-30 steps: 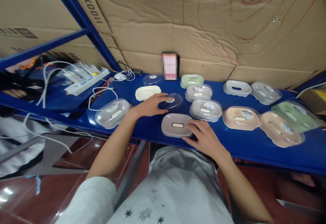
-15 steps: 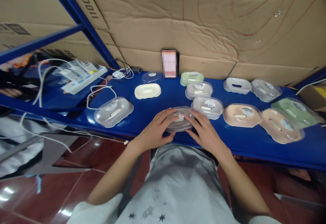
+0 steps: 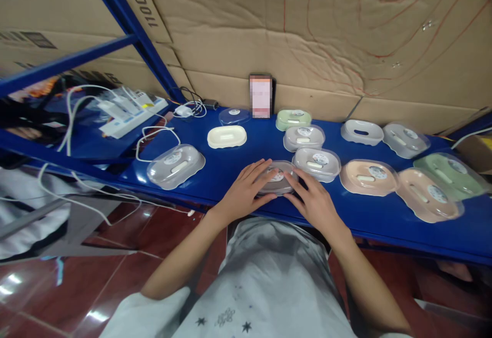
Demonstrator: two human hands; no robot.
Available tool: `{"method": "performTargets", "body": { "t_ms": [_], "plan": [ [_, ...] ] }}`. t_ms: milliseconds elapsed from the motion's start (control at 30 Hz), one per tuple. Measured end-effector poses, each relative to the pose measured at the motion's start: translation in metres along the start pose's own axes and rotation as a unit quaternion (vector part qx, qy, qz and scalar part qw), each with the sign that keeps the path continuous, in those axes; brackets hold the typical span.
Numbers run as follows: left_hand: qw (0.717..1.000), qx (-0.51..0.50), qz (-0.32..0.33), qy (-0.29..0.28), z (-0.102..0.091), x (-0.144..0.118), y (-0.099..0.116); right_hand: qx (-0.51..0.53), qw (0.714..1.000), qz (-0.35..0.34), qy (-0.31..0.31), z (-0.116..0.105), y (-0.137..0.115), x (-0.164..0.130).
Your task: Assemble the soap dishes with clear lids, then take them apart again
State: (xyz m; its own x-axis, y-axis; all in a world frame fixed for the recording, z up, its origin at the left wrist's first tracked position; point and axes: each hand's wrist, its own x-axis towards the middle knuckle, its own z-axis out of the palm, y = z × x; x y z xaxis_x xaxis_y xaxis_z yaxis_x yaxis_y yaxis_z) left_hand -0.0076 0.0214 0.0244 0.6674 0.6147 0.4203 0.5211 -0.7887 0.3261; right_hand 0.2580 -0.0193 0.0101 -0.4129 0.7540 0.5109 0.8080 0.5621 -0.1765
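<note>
– What have my hands got?

– My left hand [image 3: 246,192] and right hand [image 3: 313,202] press from both sides on a grey oval soap dish with a clear plastic lid [image 3: 277,179], fingers spread flat over it.

– Where is it?

– On the blue metal shelf [image 3: 230,166], at the front edge, just beside another lidded grey soap dish [image 3: 316,163].

place: storeroom or packing workshop | carrier: blue metal shelf [image 3: 230,166] on a rack frame [image 3: 126,15] | backing: flattened cardboard sheets [image 3: 307,35] along the far edge | stock: many like soap boxes [image 3: 176,165] spread across it | left end: power strip [image 3: 132,111] with cables | floor: red tiles [image 3: 115,271]
</note>
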Motion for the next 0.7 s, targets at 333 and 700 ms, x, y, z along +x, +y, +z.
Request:
{"method": "performTargets", "body": {
  "t_ms": [333, 700],
  "plan": [
    [0.938, 0.209, -0.275, -0.006, -0.039, 0.022, -0.071, -0.036, 0.997, -0.065, -0.018, -0.001, -0.014, -0.001],
    [0.943, 0.235, -0.237, 0.011, -0.021, -0.033, -0.023, -0.069, 0.995, 0.006, -0.067, 0.013, -0.024, 0.05]
  ]
}}
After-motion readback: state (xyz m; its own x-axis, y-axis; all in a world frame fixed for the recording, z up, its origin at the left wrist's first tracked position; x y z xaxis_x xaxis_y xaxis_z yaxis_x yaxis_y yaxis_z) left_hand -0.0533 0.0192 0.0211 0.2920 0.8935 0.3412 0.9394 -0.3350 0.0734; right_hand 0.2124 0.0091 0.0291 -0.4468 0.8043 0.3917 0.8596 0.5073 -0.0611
